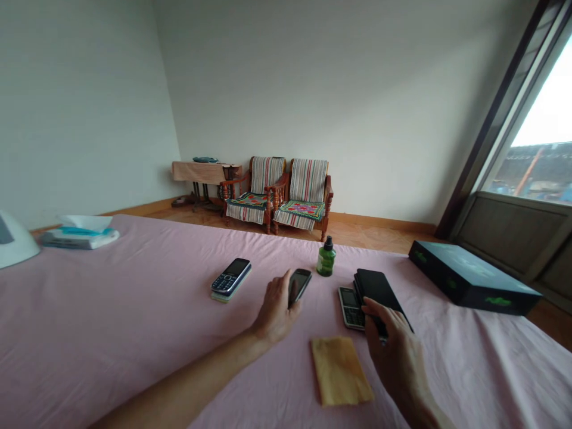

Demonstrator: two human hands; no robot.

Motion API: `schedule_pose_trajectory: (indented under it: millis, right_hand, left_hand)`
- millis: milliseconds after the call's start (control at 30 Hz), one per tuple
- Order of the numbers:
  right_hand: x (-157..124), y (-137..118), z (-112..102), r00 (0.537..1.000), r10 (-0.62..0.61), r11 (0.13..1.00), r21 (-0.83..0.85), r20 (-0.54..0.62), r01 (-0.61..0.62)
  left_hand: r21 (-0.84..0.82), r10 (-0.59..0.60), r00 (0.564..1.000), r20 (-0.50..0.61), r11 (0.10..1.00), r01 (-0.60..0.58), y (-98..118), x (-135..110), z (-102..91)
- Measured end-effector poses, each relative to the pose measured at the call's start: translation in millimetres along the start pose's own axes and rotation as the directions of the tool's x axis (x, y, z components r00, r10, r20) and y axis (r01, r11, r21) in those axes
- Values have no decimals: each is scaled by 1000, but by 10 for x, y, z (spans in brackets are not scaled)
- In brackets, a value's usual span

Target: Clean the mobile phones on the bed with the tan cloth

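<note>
My left hand [274, 307] is closed around the edge of a dark-screened smartphone [299, 283], held tilted over the bed cover. My right hand [395, 345] bends its thumb and fingers round a dark object whose kind is mostly hidden. It is at the near end of a stack of black, flat phone-like slabs [378, 286]. Against the stack's left side lies a keypad phone [351, 310]. A folded yellow cloth [340, 370] lies between my forearms. Beyond the hands stands a green bottle [326, 260] with a black cap.
Left of my hands, a keypad phone [231, 277] rests on another flat device. A black box [473, 277] sits at the right, a tissue pack [80, 233] at the far left beside a white object [15, 241]. Two chairs [301, 190] stand beyond the pink cover [147, 333].
</note>
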State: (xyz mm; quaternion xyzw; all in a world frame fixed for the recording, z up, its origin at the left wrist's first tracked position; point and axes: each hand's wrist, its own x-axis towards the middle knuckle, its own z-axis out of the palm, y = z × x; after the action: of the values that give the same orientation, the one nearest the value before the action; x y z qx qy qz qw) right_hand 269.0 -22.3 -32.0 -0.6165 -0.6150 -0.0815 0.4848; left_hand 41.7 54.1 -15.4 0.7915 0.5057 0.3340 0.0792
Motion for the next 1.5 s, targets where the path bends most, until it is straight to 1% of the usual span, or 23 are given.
schedule_pose_trajectory:
  millis: [133, 233, 300, 400, 533, 733, 933, 1200, 1267, 1333, 1400, 1467, 1500]
  right_hand:
    - [-32, -63, 8, 1000, -19, 1000, -19, 5, 20]
    - [-47, -94, 5, 999, -36, 999, -16, 12, 36]
    - [-49, -100, 1, 999, -36, 999, -9, 10, 36]
    - [-44, -96, -3, 999, -33, 999, 2, 4, 32]
    - [-36, -92, -8, 1000, -29, 1000, 7, 11, 29]
    - [-47, -85, -5, 1000, -24, 1000, -1, 12, 24]
    - [-42, -71, -3, 1000, -11, 1000, 6, 28, 11]
    - [-29, -117, -35, 999, 1, 1000, 21, 40, -2]
    - [-24, -119, -40, 999, 12, 1000, 23, 36, -13]
    - [-15, -117, -43, 999, 23, 1000, 9, 27, -23]
    - [-7, -120, -45, 1000, 20, 999, -34, 24, -19]
    - [-3, -131, -43, 999, -14, 994, -111, 37, 18]
    - [-3, -139, -41, 998, -38, 987, -155, 51, 45]
  left_hand:
    - [135, -60, 989, -137, 988, 79, -492, 43, -448]
    - [245, -118, 970, -214, 955, 170, -763, 114, -698]
    - [308, -150, 957, -249, 925, 225, -880, 148, -784]
    - [385, -191, 945, -264, 878, 285, -968, 157, -807]
    - [466, -246, 937, -247, 818, 338, -975, 124, -780]
    - [528, -272, 935, -226, 772, 353, -921, 119, -801]
    - [520, -275, 936, -220, 778, 351, -901, 102, -808]
    - [485, -260, 944, -204, 810, 328, -975, 94, -790]
    - [484, -251, 945, -212, 813, 324, -959, 95, -797]
    - [492, -232, 942, -242, 808, 326, -900, 91, -809]
    - [473, -169, 942, -290, 831, 294, -791, 86, -809]
    - [361, -46, 952, -304, 919, 160, -634, 79, -772]
    - [259, 10, 962, -272, 964, 63, -541, 75, -733]
